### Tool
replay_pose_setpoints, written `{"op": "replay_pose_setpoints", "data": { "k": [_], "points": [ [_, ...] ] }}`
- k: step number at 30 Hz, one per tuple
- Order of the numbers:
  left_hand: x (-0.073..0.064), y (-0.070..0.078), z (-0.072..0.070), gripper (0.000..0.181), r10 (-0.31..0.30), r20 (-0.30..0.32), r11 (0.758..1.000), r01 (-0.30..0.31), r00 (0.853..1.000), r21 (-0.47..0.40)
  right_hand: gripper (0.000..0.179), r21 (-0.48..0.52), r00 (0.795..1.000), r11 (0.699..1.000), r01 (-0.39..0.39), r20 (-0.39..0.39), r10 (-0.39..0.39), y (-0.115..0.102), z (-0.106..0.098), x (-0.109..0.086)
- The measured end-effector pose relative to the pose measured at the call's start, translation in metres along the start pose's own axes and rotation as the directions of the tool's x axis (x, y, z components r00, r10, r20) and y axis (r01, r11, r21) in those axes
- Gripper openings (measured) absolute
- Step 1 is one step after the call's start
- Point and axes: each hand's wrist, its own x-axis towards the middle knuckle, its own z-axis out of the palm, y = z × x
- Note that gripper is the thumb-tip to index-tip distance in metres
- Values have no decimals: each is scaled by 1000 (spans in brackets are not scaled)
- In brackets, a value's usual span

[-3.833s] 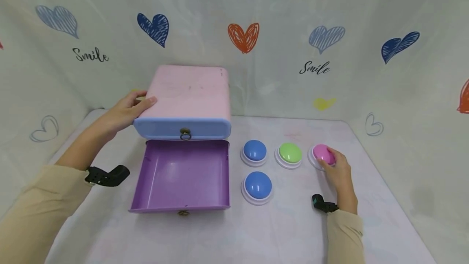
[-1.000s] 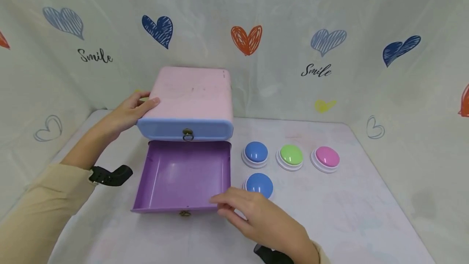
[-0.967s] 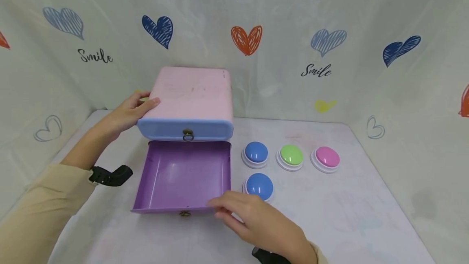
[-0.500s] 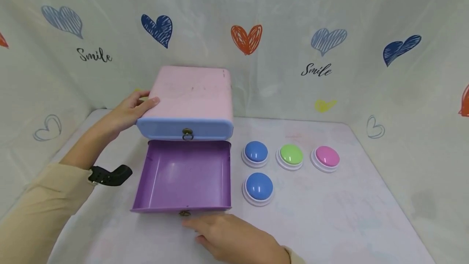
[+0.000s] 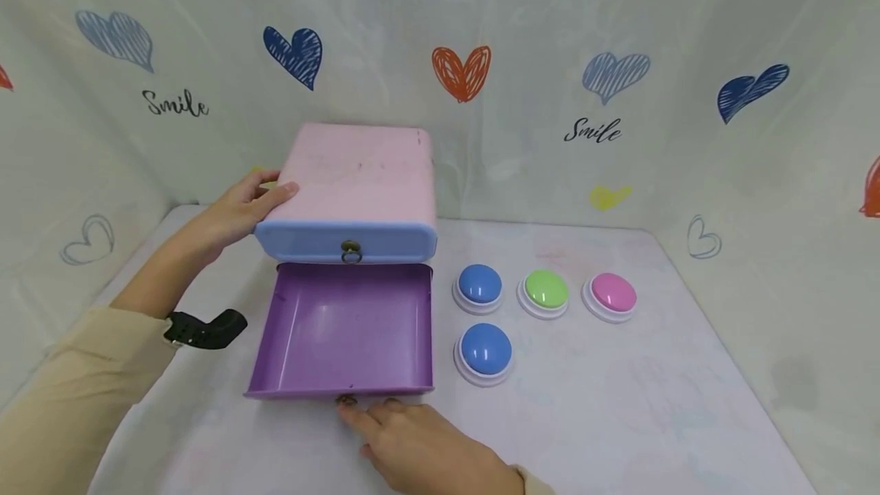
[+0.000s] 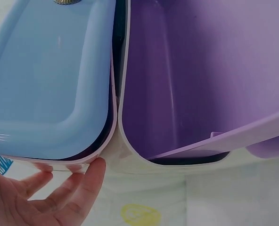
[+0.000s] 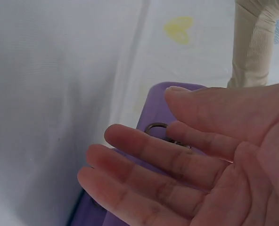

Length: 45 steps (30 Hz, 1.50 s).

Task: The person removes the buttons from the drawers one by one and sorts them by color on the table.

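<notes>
A small pink chest of drawers (image 5: pixel 357 174) has a blue upper drawer (image 5: pixel 296 241) pushed in and a purple lower drawer (image 5: pixel 344 327) pulled out. My left hand (image 5: pixel 241 208) rests against the chest's left side, thumb at the top edge; in the left wrist view its fingers (image 6: pixel 85 188) touch the side wall. My right hand (image 5: pixel 419 445) is in front of the purple drawer, its index fingertip at the brass ring pull (image 5: pixel 347 400). In the right wrist view the ring (image 7: pixel 156 126) appears partly hidden behind the index finger, with the other fingers extended.
Right of the drawer stand two blue domed push buttons, one behind (image 5: pixel 480 283) and one in front (image 5: pixel 486 348). A green button (image 5: pixel 546 289) and a pink button (image 5: pixel 614 292) continue the back row. Behind the white table (image 5: pixel 653 418) hangs a heart-printed cloth (image 5: pixel 522 14).
My right hand has left the pink button, passed over the drawer's front right corner, and moved left to the ring pull. The left hand and the drawers stay put.
</notes>
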Motion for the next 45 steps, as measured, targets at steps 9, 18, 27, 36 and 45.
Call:
{"op": "replay_pose_setpoints", "data": {
  "k": [9, 18, 27, 36, 45],
  "points": [
    [0, -1, 1, 74, 0, -2, 1000, 0, 1000, 1, 47, -212, 991, 977, 15, -125, -43, 1, 10, 1],
    [-1, -1, 1, 74, -1, -5, 1000, 1, 1000, 8, 38, -188, 982, 982, 5, -186, -40, 1, 16, 7],
    [-1, -1, 1, 74, 2, -6, 1000, -2, 1000, 13, 20, -110, 964, 994, -1, -264, -28, 2, 21, 11],
    [-1, -1, 2, 74, 2, -5, 1000, -2, 1000, 17, 9, 34, 963, 999, -4, -270, 13, 5, 23, 15],
    [0, -1, 2, 75, 5, -4, 1000, -5, 1000, 13, 7, 96, 967, 995, 34, -257, -8, 7, 23, 16]
  ]
}}
